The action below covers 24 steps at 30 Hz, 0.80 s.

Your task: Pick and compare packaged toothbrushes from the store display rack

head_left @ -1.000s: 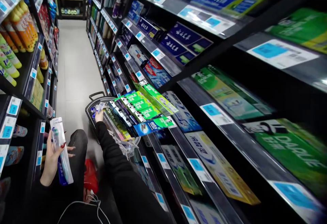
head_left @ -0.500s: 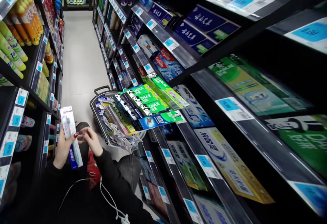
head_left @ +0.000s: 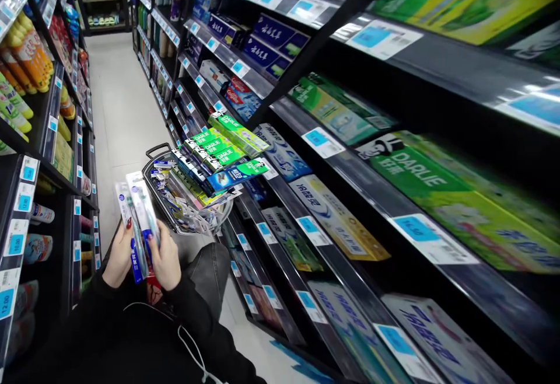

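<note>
Two packaged toothbrushes are held upright side by side over my lap. My left hand [head_left: 119,257] is closed on the left toothbrush pack [head_left: 123,204], its red-nailed thumb across the front. Around the right toothbrush pack [head_left: 140,194] my right hand [head_left: 165,257] is closed, its thumb along the edge. The packs overlap at their lower ends. Just beyond my hands stands a shopping basket [head_left: 151,188] filled with many packaged toothbrushes. Green toothpaste boxes [head_left: 210,142] lie across its right side, with a blue and green toothpaste box [head_left: 236,175] in front.
On my right, slanted shelves [head_left: 262,220] hold rows of toothpaste boxes [head_left: 335,215] with blue price tags. Left shelves [head_left: 21,197] carry orange bottles [head_left: 30,51] and other goods. The pale floor aisle [head_left: 116,92] runs ahead. My bent knee [head_left: 210,279] is beside the basket.
My right hand, earlier pinched near the single pack, now holds a second toothbrush pack beside the first. The view has swung to the right, and the basket appears slightly further left.
</note>
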Available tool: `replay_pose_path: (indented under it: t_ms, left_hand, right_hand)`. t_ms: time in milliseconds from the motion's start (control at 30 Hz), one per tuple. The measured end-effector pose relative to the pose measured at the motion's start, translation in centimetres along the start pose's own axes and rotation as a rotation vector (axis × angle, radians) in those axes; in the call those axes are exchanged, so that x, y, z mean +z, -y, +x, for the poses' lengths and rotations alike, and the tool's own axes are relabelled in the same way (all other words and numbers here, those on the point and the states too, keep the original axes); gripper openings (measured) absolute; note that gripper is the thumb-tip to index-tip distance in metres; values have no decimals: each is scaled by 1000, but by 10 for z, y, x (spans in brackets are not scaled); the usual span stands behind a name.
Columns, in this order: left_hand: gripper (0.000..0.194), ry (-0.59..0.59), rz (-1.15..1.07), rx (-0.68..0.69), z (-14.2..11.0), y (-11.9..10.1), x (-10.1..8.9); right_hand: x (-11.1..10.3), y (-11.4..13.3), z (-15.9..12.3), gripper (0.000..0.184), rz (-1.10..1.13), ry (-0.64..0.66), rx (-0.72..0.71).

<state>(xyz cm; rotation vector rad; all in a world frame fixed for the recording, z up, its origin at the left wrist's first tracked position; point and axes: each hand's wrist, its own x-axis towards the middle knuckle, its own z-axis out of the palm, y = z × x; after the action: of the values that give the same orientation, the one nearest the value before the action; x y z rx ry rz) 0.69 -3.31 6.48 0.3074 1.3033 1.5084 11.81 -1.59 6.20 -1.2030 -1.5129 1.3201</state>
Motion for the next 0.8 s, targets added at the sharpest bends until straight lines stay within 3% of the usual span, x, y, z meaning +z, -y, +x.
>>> replay_pose_path:
  t_ms: [67, 100, 267, 333, 400, 567, 667, 800]
  left_hand:
    - [39, 42, 21, -3, -5, -2, 1]
    - [38, 56, 30, 1, -7, -4, 1]
    - [37, 12, 59, 28, -11, -17, -6]
    - [37, -1, 69, 46, -10, -19, -10]
    - [39, -2, 62, 61, -9, -20, -12]
    - [42, -10, 44, 53, -8, -19, -13]
    - [41, 2, 59, 58, -8, -18, -12]
    - [44, 29, 83, 48, -7, -17, -12]
  right_hand:
    - [-12, 3, 0, 36, 289, -78, 86]
    - [-18, 5, 0, 34, 435, -48, 130]
    - [-48, 19, -2, 24, 1185, 367, 281]
    - [-53, 24, -3, 20, 1388, 421, 296]
    - [-56, 28, -5, 18, 1452, 438, 306]
    - [-57, 33, -6, 19, 1411, 406, 282]
    - [-56, 37, -6, 24, 1218, 319, 219]
    - [-54, 41, -6, 36, 494, -117, -15]
